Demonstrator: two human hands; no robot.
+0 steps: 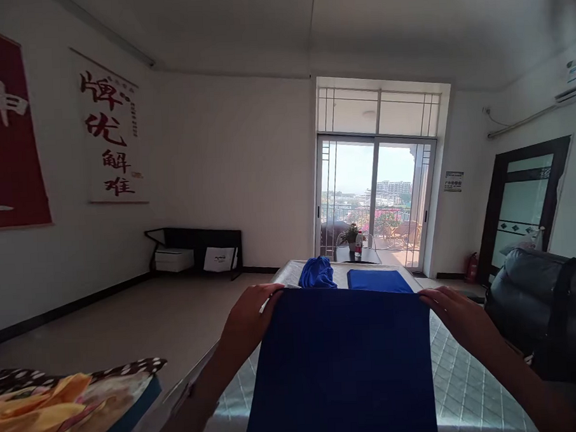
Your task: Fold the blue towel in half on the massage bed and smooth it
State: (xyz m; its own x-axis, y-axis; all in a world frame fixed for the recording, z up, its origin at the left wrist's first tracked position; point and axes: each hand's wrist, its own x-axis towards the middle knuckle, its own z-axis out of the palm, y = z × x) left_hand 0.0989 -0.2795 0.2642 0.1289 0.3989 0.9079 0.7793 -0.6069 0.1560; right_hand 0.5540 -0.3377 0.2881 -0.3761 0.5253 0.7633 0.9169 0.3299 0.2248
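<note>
A dark blue cloth (342, 366) hangs stretched between my two hands, its top edge nearly level and its lower part running out of view. My left hand (256, 306) pinches the top left corner. At the top right corner, my right hand (447, 301) grips the cloth the same way. Behind it, on a table with a shiny quilted cover (466, 367), lie a crumpled blue cloth (318, 273) and a flat, folded blue cloth (377, 280).
Orange and spotted fabrics (62, 404) lie at the lower left. A large black bag (535, 307) stands close on the right. Farther off are a low black bench (203, 245), a small table with a potted plant (352, 233) and bottle, and a sliding glass door (375, 193).
</note>
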